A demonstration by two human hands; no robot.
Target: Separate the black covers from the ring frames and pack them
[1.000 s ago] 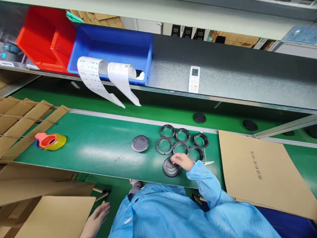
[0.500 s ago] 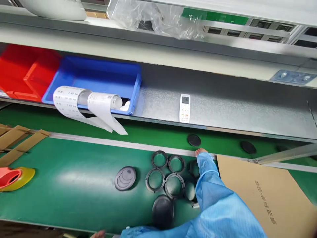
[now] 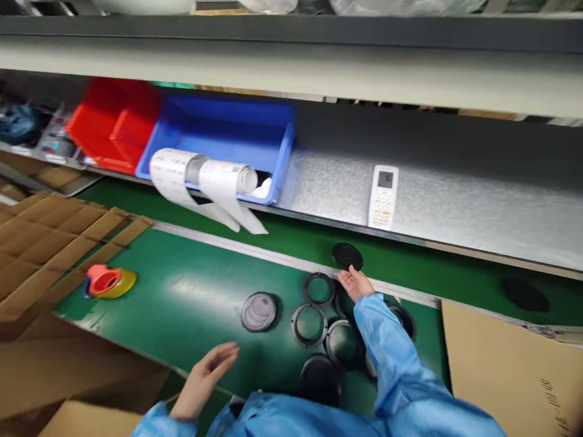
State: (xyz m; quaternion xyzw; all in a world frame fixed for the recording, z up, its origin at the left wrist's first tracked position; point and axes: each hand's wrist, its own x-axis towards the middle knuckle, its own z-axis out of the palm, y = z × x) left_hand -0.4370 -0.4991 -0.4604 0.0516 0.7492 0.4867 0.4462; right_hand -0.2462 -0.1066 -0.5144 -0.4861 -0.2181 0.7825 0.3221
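My right hand [image 3: 354, 283] reaches over the green work surface, fingers stretched out and nothing visible in them. Its fingertips are at the near edge of a black disc [image 3: 347, 256]; I cannot tell whether they touch it. Under and beside that forearm lie several black rings [image 3: 309, 325], partly hidden by the sleeve. My left hand [image 3: 207, 377] hovers over the near edge of the surface, open, with thumb and fingers apart. A grey round lid-like piece [image 3: 259, 312] lies beyond it. A dark round piece [image 3: 320, 380] sits near my body.
A metal shelf [image 3: 446, 200] above the surface carries a white remote control [image 3: 383, 197], a blue bin [image 3: 285, 164] with label rolls [image 3: 223, 179], and a red bin [image 3: 113, 124]. Yellow-and-red tape rolls [image 3: 110, 281] and cardboard dividers [image 3: 59, 243] are left; cardboard [image 3: 510, 364] lies right.
The view has shifted to the left. My right hand has moved left toward the black disc from the right side of the rings. My left hand has risen further into view.
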